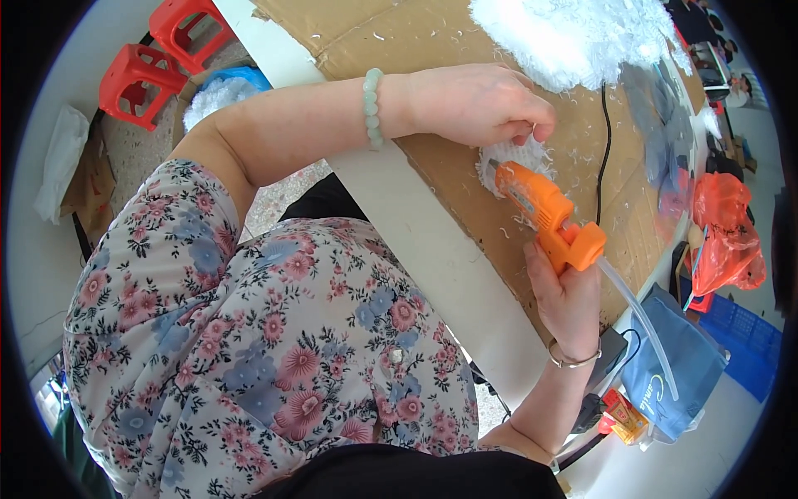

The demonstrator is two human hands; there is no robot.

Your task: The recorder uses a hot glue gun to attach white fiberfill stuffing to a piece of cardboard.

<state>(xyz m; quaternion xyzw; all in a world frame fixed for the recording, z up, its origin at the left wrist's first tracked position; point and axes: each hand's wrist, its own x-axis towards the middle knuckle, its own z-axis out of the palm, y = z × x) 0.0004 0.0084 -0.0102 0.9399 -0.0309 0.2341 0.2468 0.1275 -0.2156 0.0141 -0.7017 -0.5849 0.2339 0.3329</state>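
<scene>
Gripping the orange glue gun (540,200) in our right hand (572,306), we were likely gluing the white fluffy piece (534,155) on the cardboard (459,176). Our left hand (490,104) curled over it, its hold unclear; the next move called for steady nozzle placement.

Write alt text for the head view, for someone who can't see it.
A person's right hand holds an orange hot-glue gun at a small fluffy white piece beside the curled left hand. Scrap-strewn brown cardboard lies underneath, with a larger fluffy white heap beyond.
</scene>
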